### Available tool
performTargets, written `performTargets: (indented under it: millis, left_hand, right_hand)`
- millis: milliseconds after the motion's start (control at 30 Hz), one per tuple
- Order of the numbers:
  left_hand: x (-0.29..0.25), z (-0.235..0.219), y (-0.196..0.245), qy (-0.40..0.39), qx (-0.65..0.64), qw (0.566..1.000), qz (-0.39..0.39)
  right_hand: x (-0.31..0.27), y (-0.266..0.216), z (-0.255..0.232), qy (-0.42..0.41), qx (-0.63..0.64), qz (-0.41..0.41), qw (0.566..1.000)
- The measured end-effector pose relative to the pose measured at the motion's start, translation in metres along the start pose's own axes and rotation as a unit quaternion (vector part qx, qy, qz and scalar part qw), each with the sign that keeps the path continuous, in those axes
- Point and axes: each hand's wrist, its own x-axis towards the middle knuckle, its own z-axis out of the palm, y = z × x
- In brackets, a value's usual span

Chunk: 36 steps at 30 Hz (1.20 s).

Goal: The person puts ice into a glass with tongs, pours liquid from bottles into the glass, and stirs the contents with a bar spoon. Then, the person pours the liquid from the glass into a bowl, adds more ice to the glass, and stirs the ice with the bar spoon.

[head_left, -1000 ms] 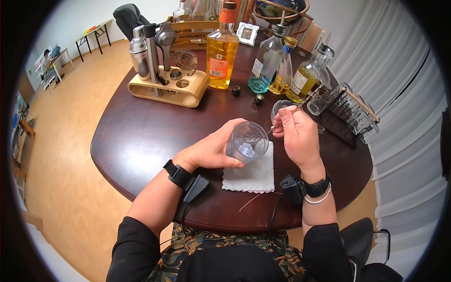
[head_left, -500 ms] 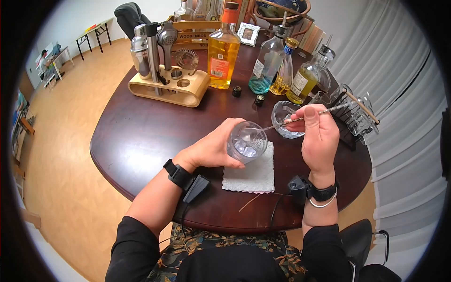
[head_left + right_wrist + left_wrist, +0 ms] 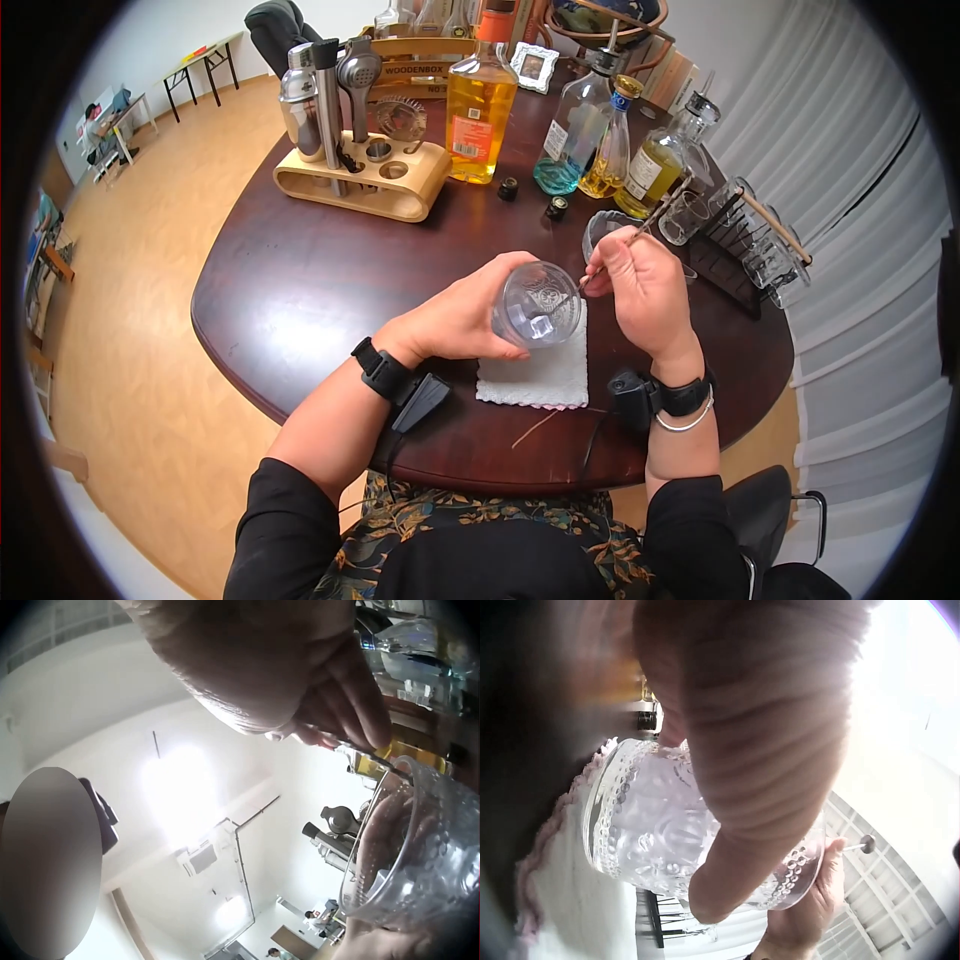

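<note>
My left hand (image 3: 462, 315) grips a clear embossed glass (image 3: 512, 318) around its side, thumb toward me. The glass leans over a folded white cloth (image 3: 535, 380), and ice cubes (image 3: 541, 327) lie in it. In the left wrist view, raised beads and patterns cover the glass wall (image 3: 656, 825). With thumb and fingers my right hand (image 3: 645, 290) pinches a thin, twisted metal bar spoon (image 3: 657, 214). Its lower part slants into the glass, while a knob (image 3: 868, 843) at the upper end shows in the left wrist view.
Behind the right hand stands a cut-glass bowl (image 3: 597, 228), partly hidden. A wooden bar-tool stand (image 3: 425, 195), an amber bottle (image 3: 480, 115) and several other bottles line the back. Two black caps lie before them. At right is a rack of glasses (image 3: 735, 262).
My right hand swung out to the right with the bar spoon, then came back close to the glass rim. The ice has shifted inside; the left hand keeps its grip.
</note>
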Motion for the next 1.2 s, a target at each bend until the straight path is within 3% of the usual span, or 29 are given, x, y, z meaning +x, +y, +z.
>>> performTargets:
  millis: [67,200,300,533,633,733,767,867,967,1067,1100,1200]
  left_hand:
    - [0.001,0.0,-0.002,0.003,-0.005,1.0,-0.012]
    - [0.001,-0.001,-0.001,0.035,0.032,0.999,-0.008]
    - [0.001,-0.002,-0.007,0.059,0.022,0.998,-0.026]
    - [0.003,-0.004,-0.008,0.056,-0.001,0.998,-0.031]
    - [0.002,-0.004,-0.007,0.054,-0.005,0.998,-0.03]
    - [0.002,-0.003,-0.011,0.065,0.016,0.998,-0.015]
    - [0.002,-0.003,-0.013,0.071,0.026,0.997,-0.008]
    - [0.002,-0.004,-0.009,0.055,-0.014,0.998,-0.023]
    - [0.002,-0.004,-0.011,0.052,-0.001,0.998,-0.019]
    - [0.002,-0.004,-0.011,0.049,0.015,0.999,-0.017]
    - [0.001,-0.003,-0.01,0.048,0.021,0.999,-0.013]
    - [0.002,-0.004,-0.007,0.049,0.035,0.998,-0.006]
  right_hand:
    - [0.003,0.006,-0.001,0.015,0.064,0.09,0.994]
    - [0.005,0.021,-0.003,0.028,0.169,0.167,0.971]
    - [0.007,0.023,-0.003,0.059,0.186,0.153,0.969]
    - [0.003,0.003,-0.005,0.082,0.131,0.049,0.987]
    - [-0.004,-0.007,-0.007,0.079,0.056,-0.053,0.994]
    - [-0.005,-0.017,-0.018,0.028,-0.116,-0.21,0.97]
    - [-0.003,-0.019,-0.016,0.007,-0.118,-0.275,0.954]
    - [-0.001,-0.023,-0.007,-0.076,-0.148,-0.294,0.941]
    - [0.001,-0.015,-0.003,-0.119,-0.161,-0.248,0.948]
    - [0.003,0.005,0.002,-0.052,-0.112,-0.196,0.973]
    - [0.002,0.002,-0.002,-0.051,-0.063,-0.079,0.994]
    - [0.004,0.021,-0.003,-0.011,0.109,0.054,0.993]
